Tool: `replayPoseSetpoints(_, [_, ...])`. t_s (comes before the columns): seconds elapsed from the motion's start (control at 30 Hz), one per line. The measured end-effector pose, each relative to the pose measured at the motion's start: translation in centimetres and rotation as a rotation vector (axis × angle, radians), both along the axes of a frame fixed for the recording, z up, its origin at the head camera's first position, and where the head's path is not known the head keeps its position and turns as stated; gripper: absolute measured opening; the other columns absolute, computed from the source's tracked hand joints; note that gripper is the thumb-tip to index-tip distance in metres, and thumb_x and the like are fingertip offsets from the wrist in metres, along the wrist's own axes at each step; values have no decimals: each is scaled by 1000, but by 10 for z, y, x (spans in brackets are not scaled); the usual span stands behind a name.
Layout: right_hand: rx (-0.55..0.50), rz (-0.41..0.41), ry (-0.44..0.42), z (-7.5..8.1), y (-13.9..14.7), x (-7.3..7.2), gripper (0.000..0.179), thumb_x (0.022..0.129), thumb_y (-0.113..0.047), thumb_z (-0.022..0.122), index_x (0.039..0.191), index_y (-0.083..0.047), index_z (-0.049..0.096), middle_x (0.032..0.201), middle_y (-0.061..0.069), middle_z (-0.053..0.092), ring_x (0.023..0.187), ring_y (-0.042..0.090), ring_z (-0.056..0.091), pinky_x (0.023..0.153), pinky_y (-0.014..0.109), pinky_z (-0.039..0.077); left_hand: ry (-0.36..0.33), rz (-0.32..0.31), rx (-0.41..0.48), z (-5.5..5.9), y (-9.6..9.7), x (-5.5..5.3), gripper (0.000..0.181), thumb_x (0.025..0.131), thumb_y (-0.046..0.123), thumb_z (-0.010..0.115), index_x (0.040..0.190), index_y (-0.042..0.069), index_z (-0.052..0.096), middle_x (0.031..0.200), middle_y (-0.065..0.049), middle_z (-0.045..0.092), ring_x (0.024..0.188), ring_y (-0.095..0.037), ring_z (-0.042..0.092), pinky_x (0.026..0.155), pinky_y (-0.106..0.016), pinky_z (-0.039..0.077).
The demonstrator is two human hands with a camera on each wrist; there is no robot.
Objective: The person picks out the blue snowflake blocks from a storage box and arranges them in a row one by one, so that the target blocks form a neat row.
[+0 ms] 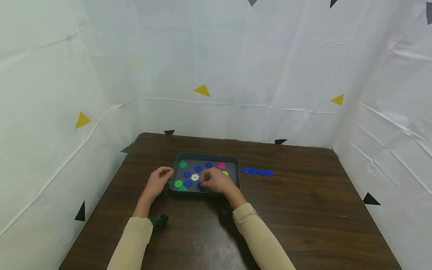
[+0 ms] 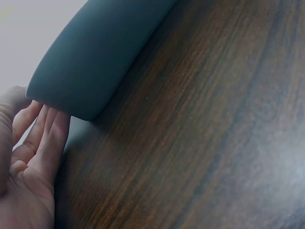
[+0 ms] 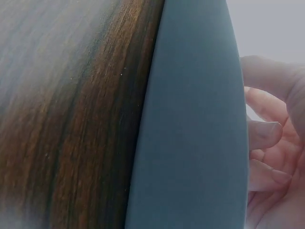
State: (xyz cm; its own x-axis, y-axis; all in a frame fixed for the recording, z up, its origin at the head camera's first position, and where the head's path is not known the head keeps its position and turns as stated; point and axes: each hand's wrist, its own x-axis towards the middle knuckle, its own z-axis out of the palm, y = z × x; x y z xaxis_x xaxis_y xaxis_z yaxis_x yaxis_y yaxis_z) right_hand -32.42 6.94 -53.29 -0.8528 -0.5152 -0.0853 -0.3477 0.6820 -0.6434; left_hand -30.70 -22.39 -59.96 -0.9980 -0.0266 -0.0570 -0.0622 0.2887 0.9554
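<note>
A dark grey tray (image 1: 206, 155) holds flower-shaped plastic discs in blue, green, white, pink and yellow. My left hand (image 1: 158, 182) rests at the tray's left side; in the left wrist view its fairly straight fingers (image 2: 55, 131) touch the outer wall near a corner. Over the tray's front part my right hand (image 1: 217, 180) reaches down with curled fingers, thumb and fingertips pinching at a blue disc (image 1: 199, 186). The tray wall (image 3: 190, 124) hides those fingertips in the right wrist view. Close to the left hand lie a white disc (image 1: 195, 177) and a light green disc (image 1: 178, 183).
Right of the tray, several blue discs (image 1: 258, 171) lie edge to edge in a row on the dark wooden table (image 1: 310, 210). White sheeting (image 1: 236, 56) with yellow and black triangles surrounds the table at the back and sides. A dark band (image 1: 158, 221) is at the left wrist.
</note>
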Motion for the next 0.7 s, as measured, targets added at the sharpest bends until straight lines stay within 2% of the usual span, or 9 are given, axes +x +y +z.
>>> replayPoseSetpoints(0.13, [-55, -63, -2, 1, 6, 1, 5, 99, -17, 79, 97, -15, 75, 98, -1, 75, 90, 16, 67, 84, 39, 57, 8, 0, -12, -1, 0, -1, 50, 109, 47, 63, 141, 9, 63, 143, -17, 64, 139, -34, 62, 116, -54, 52])
replayPoseSetpoints(0.33, [-73, -175, 17, -1, 18, 2, 11, 100, -23, 79, 96, -14, 75, 97, 0, 76, 88, 16, 67, 82, 39, 57, 13, -1, -9, -3, 1, -1, 50, 109, 47, 63, 141, 8, 63, 143, -18, 64, 138, -33, 63, 115, -54, 52])
replayPoseSetpoints(0.53, [-125, -201, -6, 6, 32, 7, 15, 98, -24, 81, 94, -11, 76, 97, 3, 73, 88, 19, 65, 80, 39, 57, 12, -3, -9, -1, 1, 0, 52, 108, 49, 63, 141, 9, 63, 142, -17, 64, 137, -34, 64, 115, -54, 53])
replayPoseSetpoints(0.7, [-163, -205, 28, 10, 43, 13, 12, 99, -23, 79, 96, -11, 77, 98, 2, 74, 93, 19, 65, 84, 42, 58, 10, 0, -6, 0, 1, 1, 51, 108, 48, 64, 141, 9, 63, 142, -18, 64, 137, -34, 64, 115, -54, 52])
